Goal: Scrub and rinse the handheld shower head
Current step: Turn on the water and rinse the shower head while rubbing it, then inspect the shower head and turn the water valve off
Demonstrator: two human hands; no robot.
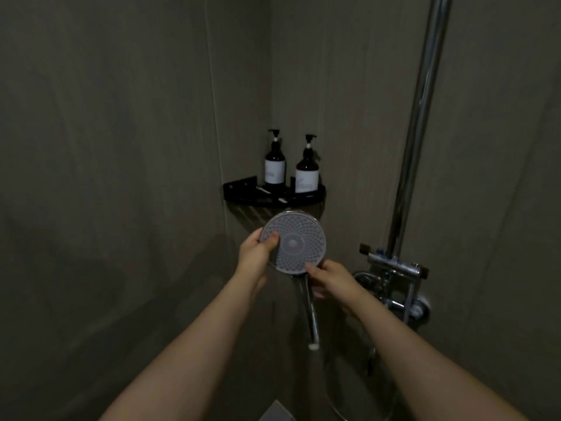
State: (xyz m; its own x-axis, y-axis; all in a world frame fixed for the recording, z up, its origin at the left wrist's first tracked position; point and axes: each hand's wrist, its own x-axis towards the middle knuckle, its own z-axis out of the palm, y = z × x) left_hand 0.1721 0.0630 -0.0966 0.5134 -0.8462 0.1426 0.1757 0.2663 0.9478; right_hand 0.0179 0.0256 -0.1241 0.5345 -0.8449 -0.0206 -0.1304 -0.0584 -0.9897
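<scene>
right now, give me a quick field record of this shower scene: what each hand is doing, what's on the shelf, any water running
held item: round grey-faced chrome handheld shower head, nozzle face toward camera
left hand: grips the head's left rim, thumb on the face
right hand: fingertips at the lower rim, by the handle top
shelf: black corner shelf with two dark pump bottles
fixtures: chrome riser pipe, chrome mixer valve
water: none visible
scrubbing tool: none visible

Far corner: black corner shelf (315, 196) holds two dark pump bottles (275, 165), (307, 173), white labels. Right: chrome riser pipe (417, 129) above mixer valve (394, 268). Small pale items on shelf, possibly toiletries.
</scene>
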